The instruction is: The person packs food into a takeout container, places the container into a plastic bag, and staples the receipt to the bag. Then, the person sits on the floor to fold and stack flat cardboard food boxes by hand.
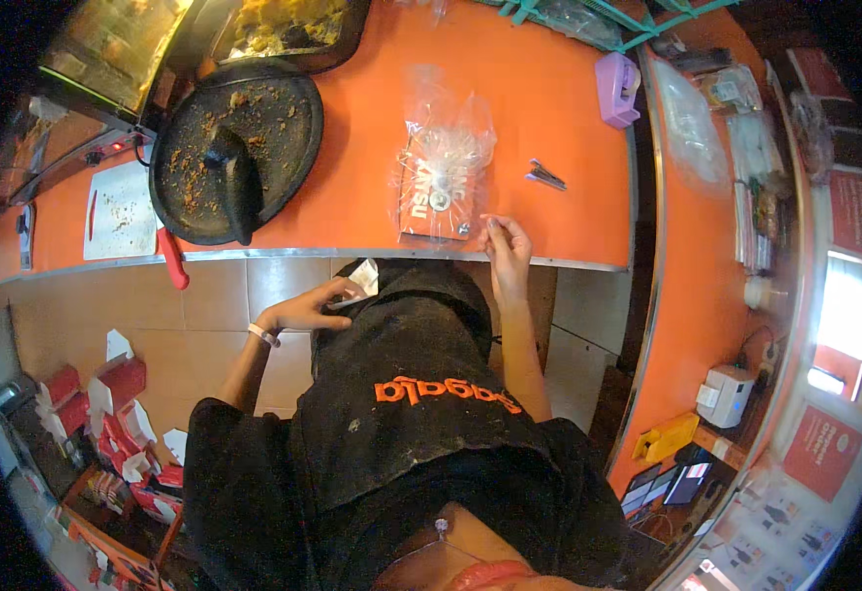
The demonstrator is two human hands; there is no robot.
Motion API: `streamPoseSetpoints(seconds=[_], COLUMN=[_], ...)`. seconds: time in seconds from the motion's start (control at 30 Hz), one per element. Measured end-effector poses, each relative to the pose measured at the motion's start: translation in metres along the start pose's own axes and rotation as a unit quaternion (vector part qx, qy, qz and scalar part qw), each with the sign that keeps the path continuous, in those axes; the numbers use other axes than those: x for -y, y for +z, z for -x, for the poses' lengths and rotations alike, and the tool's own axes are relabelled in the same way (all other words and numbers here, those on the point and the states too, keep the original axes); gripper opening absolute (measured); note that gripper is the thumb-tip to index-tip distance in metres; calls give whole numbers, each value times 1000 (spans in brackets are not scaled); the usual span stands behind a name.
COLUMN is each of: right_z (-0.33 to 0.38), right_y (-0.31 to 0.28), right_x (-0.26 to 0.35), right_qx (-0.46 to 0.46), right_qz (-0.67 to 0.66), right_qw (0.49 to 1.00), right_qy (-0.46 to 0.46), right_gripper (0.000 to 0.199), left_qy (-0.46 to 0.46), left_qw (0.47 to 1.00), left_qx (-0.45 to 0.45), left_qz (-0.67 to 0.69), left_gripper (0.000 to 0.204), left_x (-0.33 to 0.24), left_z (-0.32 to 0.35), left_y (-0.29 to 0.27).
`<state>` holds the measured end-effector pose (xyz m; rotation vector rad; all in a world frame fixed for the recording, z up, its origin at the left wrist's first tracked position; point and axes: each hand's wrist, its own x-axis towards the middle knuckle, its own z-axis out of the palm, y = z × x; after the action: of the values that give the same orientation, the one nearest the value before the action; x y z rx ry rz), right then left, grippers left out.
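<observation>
A red and white food box (417,209) sits inside a clear plastic bag (447,148) at the counter's front edge. The bag's top is gathered to a knot above the box. Just right of the bag, my right hand (507,246) is closed in a pinch by its corner; what is between the fingertips is too small to make out. My left hand (311,307) is below the counter edge, in front of my black apron, fingers closed on a folded piece of white paper (364,278). Right of the bag lie some small dark, thin pieces (546,175).
A black stone mortar (180,182) with crumbs and a pestle (232,187) stands left. Beside it are a white cutting board (121,212) and a red-handled knife (171,258). A purple tape dispenser (616,91) stands at back right. A food tray (288,30) is behind the mortar.
</observation>
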<state>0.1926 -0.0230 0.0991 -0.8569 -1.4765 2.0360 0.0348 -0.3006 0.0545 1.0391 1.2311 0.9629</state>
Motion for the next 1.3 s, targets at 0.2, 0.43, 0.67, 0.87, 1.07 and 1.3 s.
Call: streamPoseSetpoints(seconds=[0.2, 0.43, 0.67, 0.87, 1.07, 1.3], right_z=[4, -37, -166, -341, -420, -379], right_y=[7, -85, -245, -320, -329, -308], right_x=[13, 6, 74, 82, 83, 89], right_qx=[40, -40, -175, -249, -215, -153], right_qz=[41, 504, 454, 444, 345, 161], right_qw=[998, 839, 851, 856, 914, 970], right_qy=[-1, -200, -195, -93, -7, -104], right_gripper=[18, 29, 35, 35, 27, 15], left_qy=[-58, 53, 8, -65, -143, -131], left_qw=[990, 978, 967, 972, 915, 897], left_qx=[-120, -200, -252, -225, -372, -420], left_qz=[-46, -11, 13, -1, 54, 53], left_gripper=[25, 10, 9, 19, 27, 15], left_x=[-13, -66, -79, -91, -103, -106], left_z=[-25, -82, -125, -137, -171, -216], left_y=[-20, -53, -27, -18, 1, 19])
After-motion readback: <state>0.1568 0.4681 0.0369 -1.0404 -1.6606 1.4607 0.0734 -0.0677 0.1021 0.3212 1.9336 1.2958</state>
